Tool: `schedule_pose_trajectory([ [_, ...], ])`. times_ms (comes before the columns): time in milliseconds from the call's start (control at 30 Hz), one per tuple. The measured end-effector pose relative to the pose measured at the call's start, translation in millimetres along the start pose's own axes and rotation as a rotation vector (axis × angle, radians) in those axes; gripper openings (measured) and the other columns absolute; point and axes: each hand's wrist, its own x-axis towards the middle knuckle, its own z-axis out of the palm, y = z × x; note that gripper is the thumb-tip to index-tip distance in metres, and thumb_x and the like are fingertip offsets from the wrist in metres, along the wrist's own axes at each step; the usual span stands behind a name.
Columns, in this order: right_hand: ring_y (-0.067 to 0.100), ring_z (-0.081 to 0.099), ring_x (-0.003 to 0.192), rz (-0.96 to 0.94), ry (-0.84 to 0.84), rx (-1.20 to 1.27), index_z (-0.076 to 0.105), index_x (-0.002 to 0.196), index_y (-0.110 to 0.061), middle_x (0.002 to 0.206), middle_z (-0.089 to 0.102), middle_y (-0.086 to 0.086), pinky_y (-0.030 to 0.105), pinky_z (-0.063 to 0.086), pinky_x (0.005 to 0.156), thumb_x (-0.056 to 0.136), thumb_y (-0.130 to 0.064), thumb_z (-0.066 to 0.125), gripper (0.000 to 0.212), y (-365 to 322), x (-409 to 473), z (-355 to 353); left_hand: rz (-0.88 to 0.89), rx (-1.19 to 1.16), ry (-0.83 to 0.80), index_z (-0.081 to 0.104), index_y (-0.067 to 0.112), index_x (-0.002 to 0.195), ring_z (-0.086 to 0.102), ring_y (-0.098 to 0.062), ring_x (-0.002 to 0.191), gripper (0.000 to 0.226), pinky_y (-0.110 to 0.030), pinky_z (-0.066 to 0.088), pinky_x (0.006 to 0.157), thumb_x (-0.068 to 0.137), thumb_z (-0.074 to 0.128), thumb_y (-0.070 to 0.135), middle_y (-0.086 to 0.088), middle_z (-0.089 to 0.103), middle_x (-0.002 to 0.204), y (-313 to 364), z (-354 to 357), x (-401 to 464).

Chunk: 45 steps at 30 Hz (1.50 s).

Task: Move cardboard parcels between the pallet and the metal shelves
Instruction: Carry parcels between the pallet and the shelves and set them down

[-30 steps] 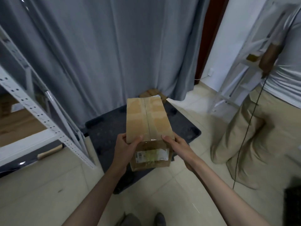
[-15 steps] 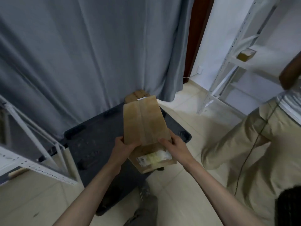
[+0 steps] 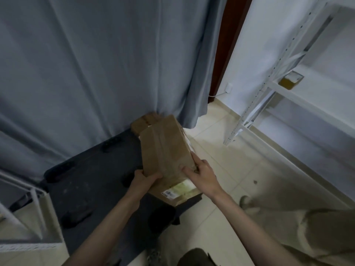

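Note:
I hold a long taped cardboard parcel (image 3: 166,150) with a white label on its near end, tilted over the right side of the dark plastic pallet (image 3: 90,181). My left hand (image 3: 143,179) grips its near left edge, thumb on top. My right hand (image 3: 203,172) grips its near right edge. A second brown parcel (image 3: 144,120) lies at the pallet's far corner against the curtain. A white metal shelf (image 3: 272,87) stands at the right with a small parcel (image 3: 291,80) on it. Another shelf frame (image 3: 36,204) is at the lower left.
A grey curtain (image 3: 96,64) hangs behind the pallet. Another person's beige trousers and shoe (image 3: 247,203) are at the lower right on the tiled floor (image 3: 230,158). A dark door frame (image 3: 228,45) and a white wall lie beyond.
The view has swung right: the left shelf slid out of frame, the right shelf came in. The parcel moved down and forward toward the pallet, still held in both hands.

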Motion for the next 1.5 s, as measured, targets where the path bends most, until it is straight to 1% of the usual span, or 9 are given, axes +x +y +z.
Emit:
schedule_pose_trajectory([
  [333, 0.034, 0.062, 0.11, 0.036, -0.121, 0.077, 0.05, 0.143, -0.024, 0.114, 0.068, 0.012, 0.046, 0.053, 0.091, 0.101, -0.033, 0.054, 0.042, 54, 137, -68, -0.098, 0.027, 0.102, 0.039, 0.014, 0.137, 0.063, -0.008, 0.09, 0.087, -0.02, 0.05, 0.064, 0.072, 0.085, 0.047, 0.009, 0.061, 0.107, 44, 101, 107],
  [500, 0.024, 0.067, 0.107, 0.067, -0.191, 0.152, 0.051, 0.143, -0.022, 0.117, 0.07, 0.003, 0.032, 0.055, 0.088, 0.1, -0.033, 0.059, 0.045, 86, 217, -110, -0.157, 0.018, 0.171, 0.037, 0.02, 0.144, 0.056, -0.001, 0.082, 0.082, -0.01, 0.043, 0.054, 0.079, 0.082, 0.043, 0.007, 0.06, 0.122, 75, 166, 158],
  [600, 0.018, 0.067, 0.1, 0.106, -0.208, 0.135, 0.055, 0.139, -0.027, 0.107, 0.07, -0.006, 0.036, 0.053, 0.089, 0.099, -0.036, 0.06, 0.042, 108, 262, -134, -0.139, -0.012, 0.166, 0.041, 0.025, 0.146, 0.062, -0.002, 0.101, 0.083, -0.006, 0.046, 0.065, 0.078, 0.083, 0.042, 0.011, 0.058, 0.132, 92, 201, 189],
  [667, 0.013, 0.067, 0.093, 0.119, -0.207, 0.123, 0.058, 0.127, -0.036, 0.098, 0.069, -0.013, 0.036, 0.055, 0.083, 0.097, -0.034, 0.06, 0.03, 123, 291, -146, -0.124, -0.034, 0.155, 0.048, 0.032, 0.141, 0.061, 0.011, 0.084, 0.082, -0.005, 0.047, 0.058, 0.07, 0.085, 0.049, 0.02, 0.061, 0.119, 99, 219, 211],
  [800, -0.006, 0.061, 0.083, 0.156, -0.236, 0.112, 0.051, 0.099, -0.064, 0.085, 0.067, -0.034, 0.018, 0.049, 0.065, 0.096, -0.038, 0.059, 0.028, 138, 342, -154, -0.2, -0.085, 0.181, 0.045, 0.028, 0.142, 0.057, 0.004, 0.089, 0.087, -0.009, 0.046, 0.055, 0.069, 0.086, 0.049, 0.017, 0.059, 0.12, 102, 238, 256],
  [933, -0.016, 0.06, 0.079, 0.189, -0.269, 0.12, 0.045, 0.119, -0.063, 0.08, 0.059, -0.048, 0.014, 0.046, 0.065, 0.095, -0.041, 0.06, 0.035, 149, 389, -136, -0.22, -0.108, 0.197, 0.045, 0.022, 0.146, 0.06, -0.002, 0.096, 0.086, -0.01, 0.046, 0.062, 0.073, 0.087, 0.04, 0.006, 0.06, 0.133, 91, 237, 304],
  [1133, 0.02, 0.062, 0.112, 0.187, -0.289, 0.092, 0.046, 0.147, -0.037, 0.123, 0.065, -0.005, 0.045, 0.053, 0.098, 0.097, -0.036, 0.06, 0.052, 175, 461, -72, -0.268, -0.116, 0.18, 0.045, 0.016, 0.147, 0.062, -0.011, 0.107, 0.081, -0.01, 0.049, 0.069, 0.077, 0.085, 0.029, 0.001, 0.06, 0.137, 48, 214, 391],
  [1300, 0.014, 0.059, 0.106, 0.217, -0.248, 0.073, 0.043, 0.148, -0.039, 0.114, 0.06, -0.012, 0.035, 0.05, 0.094, 0.098, -0.032, 0.056, 0.052, 218, 522, -14, -0.291, -0.108, 0.175, 0.048, 0.023, 0.145, 0.059, -0.016, 0.118, 0.082, -0.029, 0.053, 0.098, 0.074, 0.087, 0.037, -0.001, 0.054, 0.139, 3, 202, 476],
  [1500, 0.017, 0.049, 0.131, 0.228, -0.229, 0.022, 0.03, 0.157, -0.033, 0.149, 0.051, -0.005, 0.025, 0.036, 0.097, 0.1, -0.04, 0.054, 0.062, 275, 599, 45, -0.314, -0.069, 0.141, 0.046, 0.023, 0.145, 0.057, 0.001, 0.091, 0.079, -0.008, 0.043, 0.065, 0.077, 0.083, 0.039, 0.013, 0.06, 0.126, -45, 201, 583],
])
